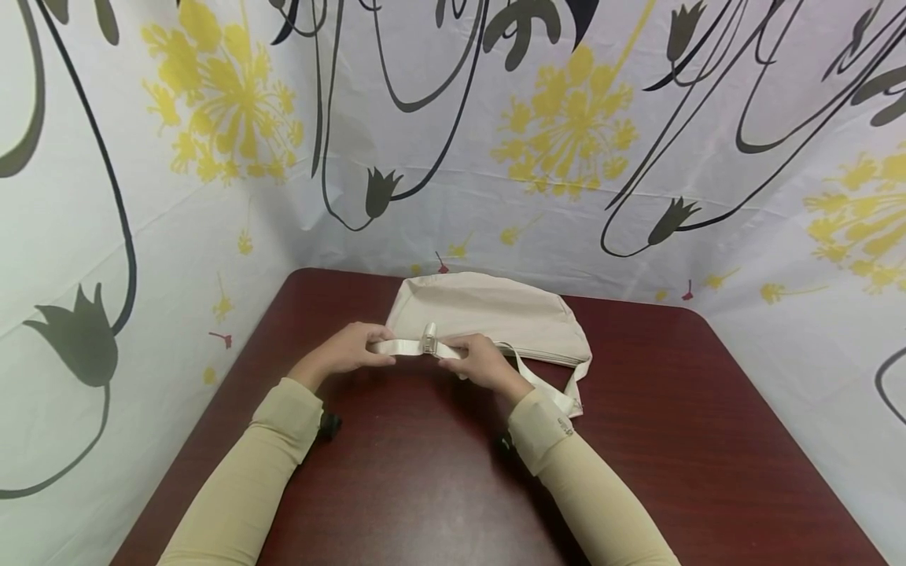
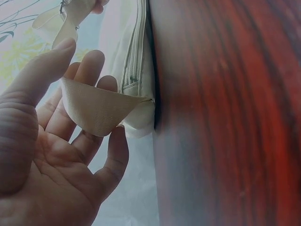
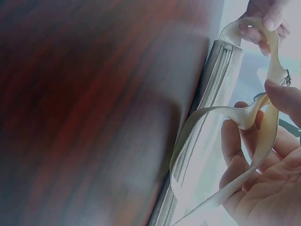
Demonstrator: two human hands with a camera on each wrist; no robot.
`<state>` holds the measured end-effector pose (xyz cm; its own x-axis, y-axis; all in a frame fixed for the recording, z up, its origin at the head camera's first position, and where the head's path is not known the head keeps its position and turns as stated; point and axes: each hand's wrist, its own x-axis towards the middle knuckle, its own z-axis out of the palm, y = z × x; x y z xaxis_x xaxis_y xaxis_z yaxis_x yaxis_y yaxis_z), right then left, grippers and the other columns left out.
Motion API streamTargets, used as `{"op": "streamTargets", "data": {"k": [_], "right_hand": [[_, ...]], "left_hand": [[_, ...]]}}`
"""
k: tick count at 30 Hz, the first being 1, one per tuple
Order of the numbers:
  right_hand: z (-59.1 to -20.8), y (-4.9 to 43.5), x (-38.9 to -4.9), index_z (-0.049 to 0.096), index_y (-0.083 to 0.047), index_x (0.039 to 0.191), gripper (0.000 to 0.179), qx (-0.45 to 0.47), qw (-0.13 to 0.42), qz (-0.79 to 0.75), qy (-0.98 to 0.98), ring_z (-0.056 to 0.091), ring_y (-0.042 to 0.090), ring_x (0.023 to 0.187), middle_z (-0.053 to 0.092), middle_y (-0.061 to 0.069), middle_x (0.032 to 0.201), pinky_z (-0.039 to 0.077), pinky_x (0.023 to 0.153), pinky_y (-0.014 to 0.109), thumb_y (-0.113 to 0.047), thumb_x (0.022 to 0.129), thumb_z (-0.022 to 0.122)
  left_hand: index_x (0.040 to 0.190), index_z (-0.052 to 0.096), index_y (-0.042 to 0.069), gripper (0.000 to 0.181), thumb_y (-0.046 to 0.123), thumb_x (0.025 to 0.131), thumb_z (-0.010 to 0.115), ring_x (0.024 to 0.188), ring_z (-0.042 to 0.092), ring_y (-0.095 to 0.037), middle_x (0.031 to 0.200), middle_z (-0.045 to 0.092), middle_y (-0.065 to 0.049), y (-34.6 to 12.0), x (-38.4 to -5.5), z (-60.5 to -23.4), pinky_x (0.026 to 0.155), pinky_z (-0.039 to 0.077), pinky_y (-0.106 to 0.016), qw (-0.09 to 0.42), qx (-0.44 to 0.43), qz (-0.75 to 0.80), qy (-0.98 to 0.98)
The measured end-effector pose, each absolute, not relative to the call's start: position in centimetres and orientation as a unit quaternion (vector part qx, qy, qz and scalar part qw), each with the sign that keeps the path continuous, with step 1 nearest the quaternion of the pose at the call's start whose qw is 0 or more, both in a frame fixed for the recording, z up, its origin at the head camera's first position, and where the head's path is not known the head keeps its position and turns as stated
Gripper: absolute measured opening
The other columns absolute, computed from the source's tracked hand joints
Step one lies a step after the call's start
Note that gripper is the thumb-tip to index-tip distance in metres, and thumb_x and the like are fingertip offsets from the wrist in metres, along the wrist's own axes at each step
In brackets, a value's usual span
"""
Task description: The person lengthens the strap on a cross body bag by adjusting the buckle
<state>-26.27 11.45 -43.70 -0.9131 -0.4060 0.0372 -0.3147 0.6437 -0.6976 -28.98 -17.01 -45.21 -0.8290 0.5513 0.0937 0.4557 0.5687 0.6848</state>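
Note:
A cream shoulder bag (image 1: 488, 310) lies on the table, its zipper (image 3: 217, 77) along the side facing me. Its strap (image 1: 403, 347) is raised in front of the bag, with a metal buckle (image 1: 429, 341) between my hands. To the left of the buckle, my left hand (image 1: 345, 348) holds the strap between thumb and fingers; in the left wrist view the band sags across those fingers. Just right of the buckle, my right hand (image 1: 487, 363) pinches the strap, and two lengths of it pass through the fingers. A loose strap loop (image 1: 545, 385) hangs down at the bag's right end.
The dark red-brown wooden table (image 1: 396, 487) extends toward me and to the right. A patterned white cloth (image 1: 439, 141) with yellow flowers hangs behind the table and along its sides. Dark devices sit beneath both wrists.

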Motion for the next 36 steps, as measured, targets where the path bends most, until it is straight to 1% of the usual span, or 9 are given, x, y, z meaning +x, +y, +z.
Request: {"op": "streamTargets", "data": {"k": [5,9,12,17,22,23,30,36], "right_hand": [[-43.7,11.4,-26.3,0.071,-0.010,0.128,0.038,-0.197,0.069,-0.378,0.902,0.063,0.020,0.058,0.070,0.013,0.073,0.046,0.052,0.023,-0.014,0.091,0.077],[-43.6,11.5,-26.2,0.072,-0.009,0.128,0.037,-0.198,0.072,-0.376,0.902,0.064,0.022,0.060,0.070,0.014,0.073,0.046,0.053,0.023,-0.013,0.091,0.077],[-43.6,11.5,-26.2,0.072,-0.009,0.127,0.037,-0.198,0.071,-0.371,0.904,0.065,0.024,0.061,0.071,0.014,0.074,0.046,0.053,0.023,-0.015,0.091,0.077],[-43.7,11.7,-26.3,0.072,-0.009,0.127,0.036,-0.199,0.066,-0.368,0.906,0.066,0.025,0.062,0.070,0.008,0.073,0.047,0.054,0.024,-0.016,0.091,0.077],[-43.9,12.1,-26.4,0.072,-0.009,0.126,0.036,-0.197,0.071,-0.376,0.903,0.067,0.026,0.064,0.072,0.012,0.076,0.048,0.055,0.024,-0.015,0.092,0.077],[-43.9,12.2,-26.4,0.072,-0.009,0.126,0.036,-0.195,0.072,-0.377,0.902,0.067,0.026,0.064,0.072,0.012,0.076,0.048,0.055,0.024,-0.015,0.092,0.077],[-44.0,12.6,-26.6,0.074,-0.010,0.123,0.032,-0.193,0.062,-0.371,0.906,0.064,0.014,0.063,0.071,0.001,0.079,0.050,0.059,0.024,-0.016,0.091,0.078],[-43.9,12.6,-26.5,0.075,-0.009,0.121,0.030,-0.195,0.063,-0.373,0.905,0.062,0.013,0.060,0.071,0.005,0.076,0.049,0.057,0.024,-0.014,0.091,0.077]], "left_hand": [[0.106,0.073,0.012,0.023,0.021,0.087,0.082,0.075,0.058,-0.012,0.084,0.068,0.006,-17.0,-29.0,-45.2,0.075,0.046,-0.033,0.064,0.285,0.370,0.882],[0.106,0.073,0.011,0.024,0.022,0.087,0.082,0.075,0.058,-0.012,0.084,0.068,0.006,-17.0,-28.9,-45.1,0.074,0.046,-0.033,0.064,0.286,0.371,0.881],[0.106,0.073,0.011,0.024,0.023,0.087,0.082,0.075,0.058,-0.012,0.084,0.068,0.007,-17.0,-28.9,-45.1,0.074,0.047,-0.033,0.065,0.286,0.371,0.881],[0.105,0.074,0.012,0.023,0.022,0.087,0.082,0.075,0.058,-0.013,0.083,0.068,0.007,-17.0,-28.9,-45.1,0.074,0.046,-0.033,0.064,0.284,0.370,0.882],[0.105,0.074,0.011,0.023,0.021,0.087,0.083,0.075,0.056,-0.014,0.083,0.068,0.006,-17.0,-28.9,-45.0,0.072,0.045,-0.033,0.065,0.279,0.370,0.884],[0.106,0.074,0.011,0.023,0.021,0.087,0.083,0.075,0.056,-0.014,0.084,0.068,0.005,-17.0,-28.9,-45.0,0.072,0.046,-0.033,0.066,0.278,0.370,0.884],[0.106,0.074,0.011,0.024,0.021,0.086,0.083,0.075,0.056,-0.015,0.085,0.068,0.004,-17.1,-28.8,-45.1,0.072,0.046,-0.034,0.068,0.269,0.374,0.885],[0.105,0.073,0.010,0.023,0.020,0.087,0.082,0.076,0.057,-0.015,0.085,0.068,0.004,-17.1,-28.9,-45.2,0.072,0.047,-0.033,0.068,0.271,0.378,0.883]]}}
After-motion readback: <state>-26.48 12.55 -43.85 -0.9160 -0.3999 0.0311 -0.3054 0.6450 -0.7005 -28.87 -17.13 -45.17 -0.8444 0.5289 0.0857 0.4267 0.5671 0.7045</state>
